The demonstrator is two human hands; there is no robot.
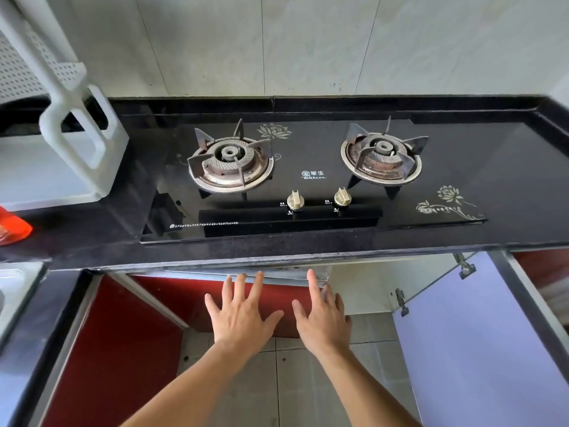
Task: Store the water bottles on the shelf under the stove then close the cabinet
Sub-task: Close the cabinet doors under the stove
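A black glass two-burner stove (308, 177) sits in the dark countertop. Below it the cabinet stands open: a red door (191, 300) on the left is nearly shut, and the right door (480, 334), pale lilac on its inner face, is swung wide open. My left hand (243, 315) is spread flat against the red door, fingers apart. My right hand (323, 318) is spread the same way at that door's right edge, beside the opening. Neither hand holds anything. No water bottle is in view; the shelf inside is hidden under the counter.
A white rack (83, 140) stands on the counter at left, with an orange object (12, 226) at the left edge. Another red door (117, 359) hangs further left. Tiled floor (308, 380) lies below my arms. A sink edge (15, 288) shows at far left.
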